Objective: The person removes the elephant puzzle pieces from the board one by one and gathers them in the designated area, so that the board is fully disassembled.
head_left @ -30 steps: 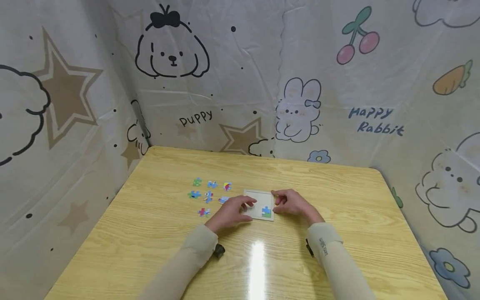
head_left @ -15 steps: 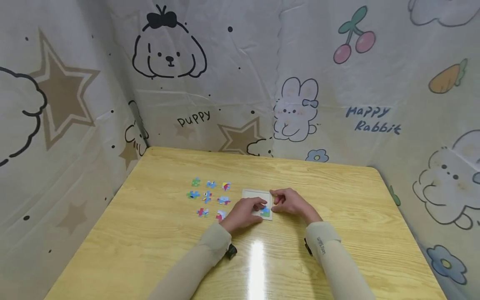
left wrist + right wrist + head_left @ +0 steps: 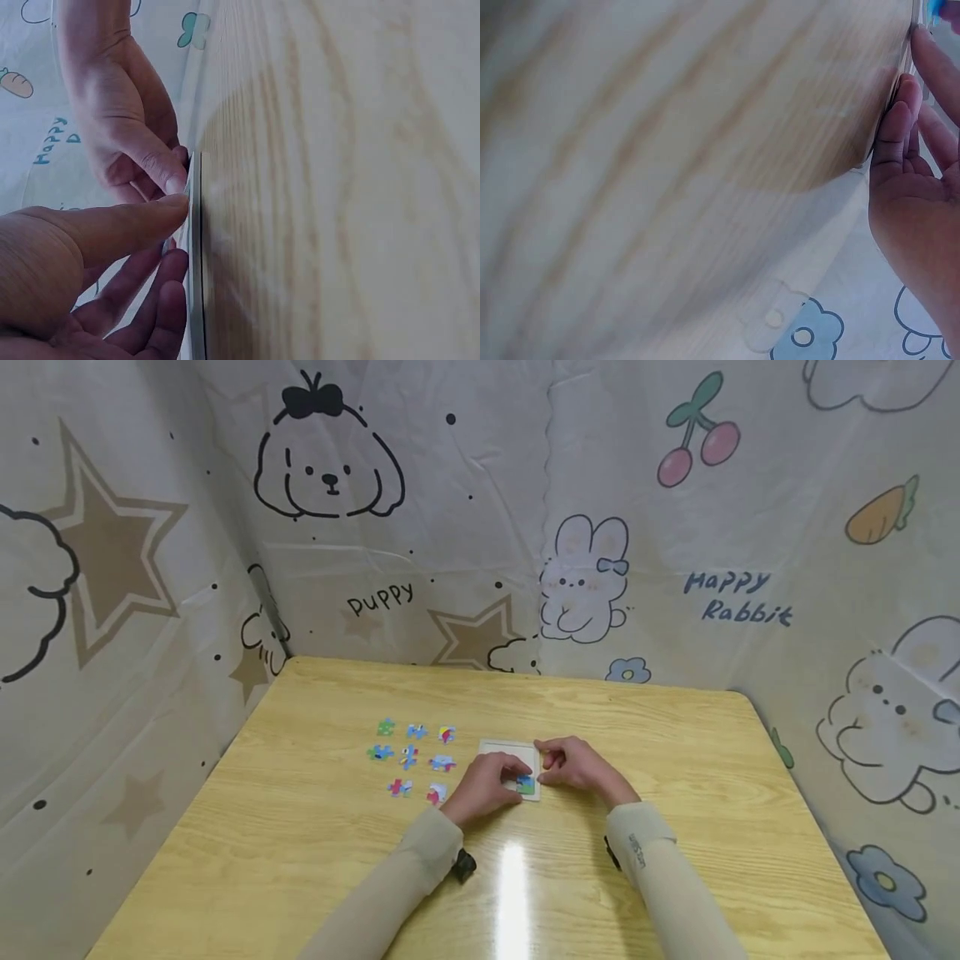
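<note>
A shallow pale puzzle tray (image 3: 508, 747) lies on the table, with one blue-and-green jigsaw piece (image 3: 526, 786) in its near right corner. My left hand (image 3: 485, 783) reaches over the tray, thumb and index finger at either side of that piece. In the left wrist view the left thumb (image 3: 142, 221) is at the tray's edge, and the fingers partly hide the piece. Along the tray's right side, my right hand (image 3: 583, 767) holds the rim with index finger and thumb, its other fingers curled. The right wrist view shows this hand (image 3: 922, 172) beside the tray's edge.
Several loose jigsaw pieces lie in rows left of the tray, among them a green piece (image 3: 386, 727) and a red-and-blue piece (image 3: 400, 787). The wooden table (image 3: 300, 843) meets a printed cloth (image 3: 465, 527) behind and at the sides.
My left hand has moved right over the tray, from its left part to the corner piece, uncovering loose pieces behind it. My right hand has stayed at the tray's right side.
</note>
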`<move>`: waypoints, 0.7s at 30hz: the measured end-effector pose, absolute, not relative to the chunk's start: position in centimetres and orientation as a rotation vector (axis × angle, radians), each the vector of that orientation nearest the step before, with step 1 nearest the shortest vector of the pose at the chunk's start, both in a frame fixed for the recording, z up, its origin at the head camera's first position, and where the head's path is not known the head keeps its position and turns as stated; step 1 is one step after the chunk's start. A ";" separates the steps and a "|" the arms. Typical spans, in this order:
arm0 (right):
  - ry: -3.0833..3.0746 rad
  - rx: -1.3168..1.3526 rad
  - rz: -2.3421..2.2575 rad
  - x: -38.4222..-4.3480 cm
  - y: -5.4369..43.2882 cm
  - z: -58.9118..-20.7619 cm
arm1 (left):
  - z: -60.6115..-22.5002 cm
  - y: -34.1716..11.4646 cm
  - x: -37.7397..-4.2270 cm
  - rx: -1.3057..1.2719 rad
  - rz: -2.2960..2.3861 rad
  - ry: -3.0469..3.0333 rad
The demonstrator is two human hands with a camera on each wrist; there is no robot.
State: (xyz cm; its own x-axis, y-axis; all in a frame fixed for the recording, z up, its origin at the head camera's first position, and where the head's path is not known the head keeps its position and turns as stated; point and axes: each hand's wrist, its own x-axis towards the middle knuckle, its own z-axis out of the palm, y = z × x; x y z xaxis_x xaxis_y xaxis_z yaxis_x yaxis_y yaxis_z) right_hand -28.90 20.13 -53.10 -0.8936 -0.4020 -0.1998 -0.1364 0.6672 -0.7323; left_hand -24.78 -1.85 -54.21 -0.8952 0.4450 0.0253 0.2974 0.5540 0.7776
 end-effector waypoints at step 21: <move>2.544 -0.406 -1.064 -28.9 20.1 -53.1 | -54.0 -2.0 -24.5 0.577 1.379 2.577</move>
State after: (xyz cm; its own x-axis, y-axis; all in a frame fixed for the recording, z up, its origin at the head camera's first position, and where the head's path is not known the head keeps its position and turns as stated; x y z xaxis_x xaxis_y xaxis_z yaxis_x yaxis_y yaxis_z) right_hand -28.90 20.08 -53.12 -0.8967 -0.3900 -0.2093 -0.1247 0.6764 -0.7259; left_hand -24.54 -1.98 -53.97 -0.9123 0.4079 0.0376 0.2576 0.4999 0.8269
